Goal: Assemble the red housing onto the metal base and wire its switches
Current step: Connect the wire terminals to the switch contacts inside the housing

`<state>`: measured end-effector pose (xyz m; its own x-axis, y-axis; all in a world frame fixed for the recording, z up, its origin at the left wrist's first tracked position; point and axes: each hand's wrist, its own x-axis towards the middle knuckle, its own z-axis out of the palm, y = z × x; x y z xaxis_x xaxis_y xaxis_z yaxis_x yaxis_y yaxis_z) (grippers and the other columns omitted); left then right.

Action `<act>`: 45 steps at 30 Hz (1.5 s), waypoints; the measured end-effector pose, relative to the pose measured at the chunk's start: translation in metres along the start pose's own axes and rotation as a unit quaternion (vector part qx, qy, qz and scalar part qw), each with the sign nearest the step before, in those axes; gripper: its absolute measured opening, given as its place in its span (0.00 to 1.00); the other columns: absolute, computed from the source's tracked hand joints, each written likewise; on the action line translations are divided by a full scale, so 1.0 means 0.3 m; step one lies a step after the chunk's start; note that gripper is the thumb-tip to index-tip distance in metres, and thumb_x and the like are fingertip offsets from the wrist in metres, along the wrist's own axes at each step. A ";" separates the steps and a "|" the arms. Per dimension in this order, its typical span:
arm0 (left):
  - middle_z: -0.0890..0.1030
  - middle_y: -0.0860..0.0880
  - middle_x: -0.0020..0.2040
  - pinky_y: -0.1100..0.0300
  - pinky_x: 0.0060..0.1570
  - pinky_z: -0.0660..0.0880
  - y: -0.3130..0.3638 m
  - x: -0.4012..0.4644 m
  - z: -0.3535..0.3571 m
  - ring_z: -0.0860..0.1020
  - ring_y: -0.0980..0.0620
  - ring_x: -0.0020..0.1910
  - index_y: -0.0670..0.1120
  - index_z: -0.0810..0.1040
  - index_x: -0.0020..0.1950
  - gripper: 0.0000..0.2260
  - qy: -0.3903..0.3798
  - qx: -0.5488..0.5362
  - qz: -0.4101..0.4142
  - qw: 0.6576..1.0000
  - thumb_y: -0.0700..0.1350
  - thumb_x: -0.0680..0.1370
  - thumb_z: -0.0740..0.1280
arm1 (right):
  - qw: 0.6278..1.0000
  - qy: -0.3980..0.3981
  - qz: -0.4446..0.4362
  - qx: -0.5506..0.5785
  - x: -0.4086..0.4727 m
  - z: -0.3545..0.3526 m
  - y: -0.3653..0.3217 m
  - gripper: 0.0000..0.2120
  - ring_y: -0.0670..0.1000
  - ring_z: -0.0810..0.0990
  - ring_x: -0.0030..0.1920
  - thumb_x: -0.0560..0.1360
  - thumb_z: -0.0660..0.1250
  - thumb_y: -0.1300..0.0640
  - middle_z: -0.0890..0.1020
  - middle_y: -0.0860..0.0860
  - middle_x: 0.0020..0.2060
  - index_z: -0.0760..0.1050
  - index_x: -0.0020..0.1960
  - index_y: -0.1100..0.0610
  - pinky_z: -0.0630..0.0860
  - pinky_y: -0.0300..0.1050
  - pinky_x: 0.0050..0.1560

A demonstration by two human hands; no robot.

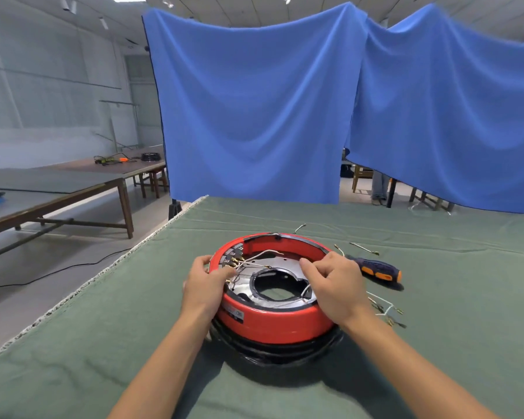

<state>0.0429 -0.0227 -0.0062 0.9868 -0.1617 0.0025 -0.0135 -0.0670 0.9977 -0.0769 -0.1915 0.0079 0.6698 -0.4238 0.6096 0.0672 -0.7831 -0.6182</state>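
A round red housing [273, 325] sits on the green cloth, with a shiny metal base plate [288, 266] and a dark central opening inside it. Grey switches [235, 256] with brass terminals line the inner left wall, and thin white wires [262, 257] run from them across the plate. My left hand [206, 285] rests on the left rim, its thumb and fingers pinching a wire end by the terminals. My right hand [335, 285] reaches over the right rim with curled fingers pinching a white wire above the plate.
A screwdriver [377, 269] with a dark and orange handle lies right of the housing. Loose wires [386, 309] lie at the right, more at the back [363, 248]. The table's left edge [109, 267] runs diagonally. Blue curtains [254, 110] hang behind; another table [52, 189] stands left.
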 end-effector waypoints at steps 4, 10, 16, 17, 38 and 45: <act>0.80 0.46 0.37 0.55 0.39 0.73 0.020 0.051 0.024 0.76 0.46 0.35 0.42 0.78 0.54 0.18 0.009 -0.028 -0.008 1.000 0.32 0.65 0.66 | 0.999 -0.052 0.011 0.000 0.055 -0.001 0.018 0.26 0.48 0.60 0.25 0.73 0.67 0.58 0.61 0.49 0.19 0.59 0.21 0.58 0.61 0.44 0.31; 0.81 0.44 0.36 0.57 0.37 0.74 -0.003 0.140 0.031 0.76 0.46 0.35 0.42 0.82 0.45 0.17 -0.011 -0.129 -0.006 0.992 0.28 0.63 0.62 | 0.994 0.070 0.081 -0.025 0.184 -0.100 0.121 0.09 0.47 0.77 0.37 0.73 0.66 0.56 0.78 0.45 0.31 0.74 0.34 0.51 0.68 0.42 0.36; 0.84 0.48 0.36 0.60 0.35 0.76 -0.023 0.160 0.017 0.80 0.53 0.34 0.44 0.83 0.46 0.15 -0.043 -0.150 0.025 0.987 0.34 0.62 0.66 | 0.959 -0.117 0.165 -0.200 0.290 -0.108 0.326 0.08 0.53 0.79 0.52 0.73 0.65 0.57 0.84 0.49 0.48 0.81 0.50 0.51 0.74 0.46 0.52; 0.84 0.48 0.36 0.59 0.36 0.76 -0.022 0.162 0.016 0.80 0.53 0.34 0.44 0.83 0.46 0.17 -0.046 -0.146 0.026 0.988 0.36 0.59 0.66 | 0.949 -0.151 0.163 -0.226 0.294 -0.096 0.349 0.10 0.54 0.77 0.57 0.75 0.65 0.55 0.83 0.50 0.52 0.80 0.54 0.50 0.73 0.47 0.55; 0.82 0.48 0.35 0.57 0.35 0.75 -0.012 0.169 0.018 0.79 0.49 0.35 0.44 0.81 0.47 0.21 -0.039 -0.123 0.026 0.991 0.39 0.56 0.64 | 0.867 -0.183 0.353 -0.300 0.415 0.002 0.400 0.05 0.59 0.78 0.49 0.73 0.66 0.58 0.80 0.58 0.49 0.74 0.44 0.60 0.70 0.43 0.44; 0.83 0.49 0.35 0.64 0.30 0.75 -0.014 0.171 0.015 0.79 0.55 0.32 0.44 0.81 0.47 0.17 -0.046 -0.123 0.031 0.991 0.36 0.60 0.66 | 0.846 -0.240 0.350 -0.323 0.446 -0.002 0.387 0.09 0.57 0.79 0.42 0.70 0.69 0.56 0.79 0.56 0.40 0.73 0.34 0.59 0.72 0.41 0.40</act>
<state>0.0928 -0.0352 -0.0107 0.9665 -0.2472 0.0693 -0.0229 0.1858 0.9823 0.0199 -0.3395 0.0179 0.6113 -0.7746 -0.1620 -0.7848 -0.5672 -0.2495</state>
